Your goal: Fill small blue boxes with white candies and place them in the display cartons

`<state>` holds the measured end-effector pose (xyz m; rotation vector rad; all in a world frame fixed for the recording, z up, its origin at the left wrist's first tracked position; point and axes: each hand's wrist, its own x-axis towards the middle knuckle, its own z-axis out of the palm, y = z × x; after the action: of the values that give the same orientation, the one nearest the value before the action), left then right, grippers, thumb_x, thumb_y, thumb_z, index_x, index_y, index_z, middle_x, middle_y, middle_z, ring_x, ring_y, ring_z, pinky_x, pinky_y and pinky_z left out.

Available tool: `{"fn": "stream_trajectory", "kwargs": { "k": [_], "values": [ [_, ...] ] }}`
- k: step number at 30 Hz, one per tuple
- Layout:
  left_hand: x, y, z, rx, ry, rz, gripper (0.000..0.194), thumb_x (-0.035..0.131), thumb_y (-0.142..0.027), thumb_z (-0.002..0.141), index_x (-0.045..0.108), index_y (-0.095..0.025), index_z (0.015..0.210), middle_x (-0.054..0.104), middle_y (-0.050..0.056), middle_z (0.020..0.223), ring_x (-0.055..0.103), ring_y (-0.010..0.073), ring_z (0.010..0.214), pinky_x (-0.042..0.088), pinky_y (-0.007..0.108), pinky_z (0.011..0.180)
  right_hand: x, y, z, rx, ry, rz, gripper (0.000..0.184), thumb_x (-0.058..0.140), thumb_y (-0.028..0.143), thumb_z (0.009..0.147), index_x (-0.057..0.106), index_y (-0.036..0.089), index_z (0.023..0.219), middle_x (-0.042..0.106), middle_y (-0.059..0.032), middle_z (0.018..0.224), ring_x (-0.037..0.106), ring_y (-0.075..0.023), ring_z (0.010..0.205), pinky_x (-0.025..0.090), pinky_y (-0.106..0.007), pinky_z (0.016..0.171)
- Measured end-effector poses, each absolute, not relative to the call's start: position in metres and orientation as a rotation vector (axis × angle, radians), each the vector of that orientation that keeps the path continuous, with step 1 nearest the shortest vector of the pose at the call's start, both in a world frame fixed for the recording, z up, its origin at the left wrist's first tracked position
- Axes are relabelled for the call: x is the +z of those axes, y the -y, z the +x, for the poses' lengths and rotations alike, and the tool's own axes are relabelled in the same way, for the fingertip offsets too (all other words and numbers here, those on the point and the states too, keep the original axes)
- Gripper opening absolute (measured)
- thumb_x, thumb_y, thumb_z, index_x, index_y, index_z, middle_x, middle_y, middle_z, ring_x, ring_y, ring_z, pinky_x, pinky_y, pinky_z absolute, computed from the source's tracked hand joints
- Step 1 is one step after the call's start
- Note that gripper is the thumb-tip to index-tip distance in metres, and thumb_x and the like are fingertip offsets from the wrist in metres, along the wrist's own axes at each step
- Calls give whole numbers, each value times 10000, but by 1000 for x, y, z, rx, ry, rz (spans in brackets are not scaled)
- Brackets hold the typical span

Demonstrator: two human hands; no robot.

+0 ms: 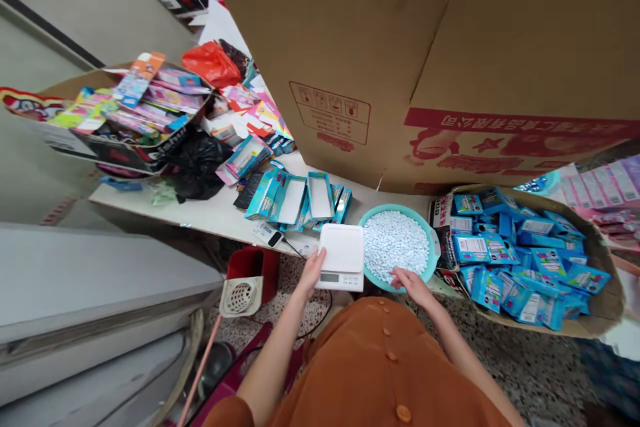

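Observation:
My left hand (312,271) grips the left edge of a white digital kitchen scale (342,248), whose display faces me. The scale lies at the front edge of the bench, its platform bare. Just right of it stands a turquoise basin (434,255) full of small pale-blue and white pellets (397,240). Over the basin's near rim reaches my right hand (411,283), fingers apart, fingertips at the pellets; I see nothing held in it. Behind the scale lie open blue cartons (291,200) with white insides.
A carton (443,227) of small blue packets stands at the right. A huge cardboard box (380,67) rises behind the bench. At the left are a box of colourful packs (145,107) and a black bag (200,163). A phone-like device (269,234) lies near the edge, above a red bin (270,267).

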<state>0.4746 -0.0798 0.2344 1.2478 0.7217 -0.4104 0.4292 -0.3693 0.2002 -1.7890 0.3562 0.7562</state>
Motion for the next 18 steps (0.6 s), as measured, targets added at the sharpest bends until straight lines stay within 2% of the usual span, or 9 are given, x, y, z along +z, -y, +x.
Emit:
{"fn": "stream_trajectory", "kwargs": {
  "k": [3,8,15,18],
  "values": [
    [237,110,479,-472,-613,1235,437,606,-462,747,632,-126,1025,704,110,956,651,208,852,498,307,797,218,346,445,680,-185,-1616,560,463,628,767,618,162,1036,674,-68,912,612,-196,759,465,-346,776],
    [245,145,483,-528,-501,1198,499,577,-517,747,610,-141,1073,696,99,998,642,199,860,477,295,811,242,344,445,658,-118,-1307,497,626,473,736,553,223,1159,622,-53,1151,555,-225,1064,397,-390,962],
    [246,162,488,-592,-444,1210,574,560,-557,744,582,-150,1147,682,110,1043,635,212,894,453,312,849,248,367,439,657,-108,-1219,519,712,409,672,573,213,1132,619,-74,1175,559,-244,1084,362,-431,1009],
    [236,165,502,-654,-365,1180,660,437,-657,759,581,-143,1146,677,118,1045,624,223,944,439,326,887,244,367,438,593,-146,-1232,548,715,418,668,563,205,1149,608,-78,1195,536,-250,1118,363,-434,1014]
  ]
}}
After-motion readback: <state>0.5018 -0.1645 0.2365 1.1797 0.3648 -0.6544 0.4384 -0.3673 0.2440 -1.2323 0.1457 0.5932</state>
